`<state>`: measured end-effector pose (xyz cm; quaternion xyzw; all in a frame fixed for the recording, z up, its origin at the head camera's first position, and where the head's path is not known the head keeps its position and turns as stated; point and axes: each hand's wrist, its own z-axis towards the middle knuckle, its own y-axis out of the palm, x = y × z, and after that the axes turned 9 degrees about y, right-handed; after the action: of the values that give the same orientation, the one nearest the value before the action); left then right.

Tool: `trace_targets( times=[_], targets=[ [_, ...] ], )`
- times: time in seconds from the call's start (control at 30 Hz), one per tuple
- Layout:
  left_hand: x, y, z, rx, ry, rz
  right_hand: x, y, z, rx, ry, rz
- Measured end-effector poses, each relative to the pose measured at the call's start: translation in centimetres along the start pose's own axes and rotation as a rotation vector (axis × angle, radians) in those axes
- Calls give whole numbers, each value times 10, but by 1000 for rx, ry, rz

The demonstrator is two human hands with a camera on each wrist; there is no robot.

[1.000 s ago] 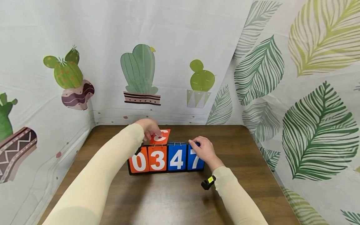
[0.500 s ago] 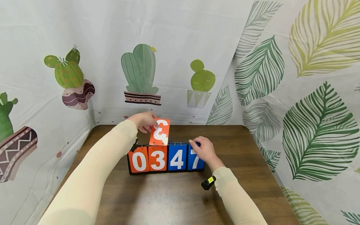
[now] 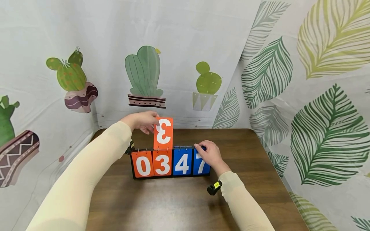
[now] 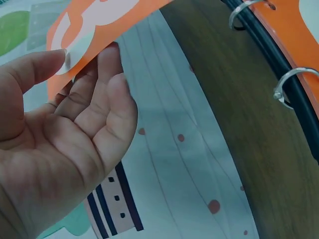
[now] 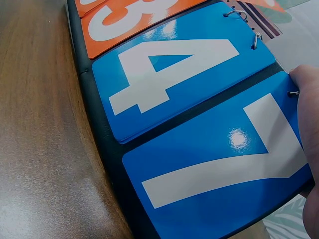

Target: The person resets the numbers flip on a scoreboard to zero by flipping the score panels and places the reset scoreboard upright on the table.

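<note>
A black flip scoreboard [image 3: 172, 175] stands on the table, its cards reading 0, 3, 4, 7. One orange card [image 3: 168, 133] from the second stack is raised above the board, its 3 upside down. My left hand [image 3: 144, 121] pinches that card by its left side; in the left wrist view the thumb lies on the front and the fingers go behind. My right hand [image 3: 211, 153] grips the board's top right corner, over the blue 7 card [image 5: 224, 164]. Metal rings [image 4: 286, 87] join the cards to the board's top edge.
The brown wooden table [image 3: 185, 205] extends around the board. A white cloth [image 3: 179, 32] printed with cacti hangs behind the table's far edge, and a leaf-printed one [image 3: 326, 134] hangs to the right.
My left hand has moved up and slightly left, swinging the orange card from tilted back behind the board to nearly upright. The right hand has stayed at the corner.
</note>
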<state>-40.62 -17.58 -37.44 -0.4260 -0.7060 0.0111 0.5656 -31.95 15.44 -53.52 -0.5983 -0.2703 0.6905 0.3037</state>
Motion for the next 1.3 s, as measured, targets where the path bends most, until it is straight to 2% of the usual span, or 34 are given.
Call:
trace_targets(
  times=[0.3, 0.53, 0.7, 0.8, 0.93, 1.13, 1.3],
  targets=[
    [13, 5, -18, -37, 120, 33, 2, 1, 1, 8, -1, -14],
    [21, 20, -42, -110, 268, 203, 1, 0, -1, 5, -6, -10],
    [22, 35, -61, -116, 391, 316, 0, 0, 0, 6, -5, -6],
    [19, 44, -69, -112, 440, 373, 1, 0, 0, 5, -1, -3],
    [14, 52, -78, -61, 469, 412, 1, 0, 1, 3, 2, -6],
    [7, 57, -80, 100, 480, 401, 0, 0, 2, 6, 2, -7],
    [0, 57, -78, 133, 516, 361, 0, 0, 2, -1, -3, -11]
  ],
)
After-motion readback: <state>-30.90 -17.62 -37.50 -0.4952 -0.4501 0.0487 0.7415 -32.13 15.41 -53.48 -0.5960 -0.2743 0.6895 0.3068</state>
